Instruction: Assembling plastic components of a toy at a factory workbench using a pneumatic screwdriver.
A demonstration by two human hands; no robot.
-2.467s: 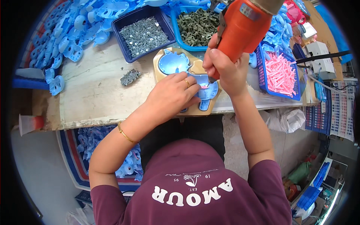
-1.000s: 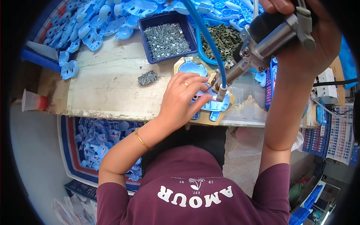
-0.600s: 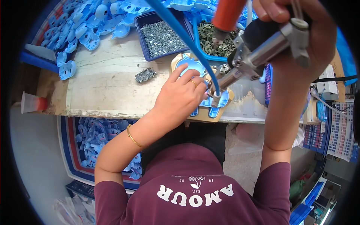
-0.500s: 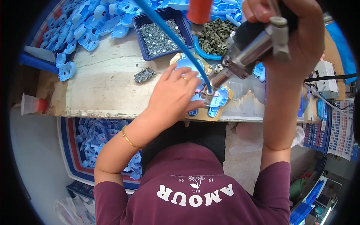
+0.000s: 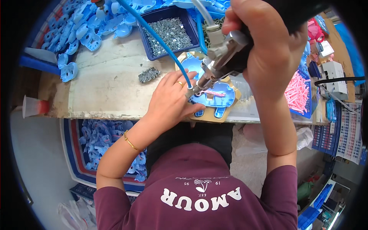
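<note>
My right hand (image 5: 268, 50) is closed around the dark grip of a powered screwdriver (image 5: 219, 65), whose metal nose points down and left. A blue hose (image 5: 159, 40) runs to its tip. Under the tip, a light-blue plastic shell (image 5: 226, 94) with a pink strip (image 5: 214, 93) inside it rests in a tan fixture (image 5: 234, 100). My left hand (image 5: 170, 94) lies at the left side of the shell and the tool's tip, fingers stretched and thumb apart. The tool's body hides part of the shell, and the exact contact of the tip cannot be made out.
A dark-blue bin of screws (image 5: 168, 36) stands behind the fixture, with a small heap of screws (image 5: 148, 75) on the table. Blue shells (image 5: 90, 38) pile up at the back left. A basket of pink strips (image 5: 298, 94) sits at the right, a clear cup (image 5: 34, 107) at the left edge.
The screwdriver and my right hand have shifted left, and its tip is now further left on the shell. My left hand has drawn slightly left. An orange hanging tool has swung away to the upper left.
</note>
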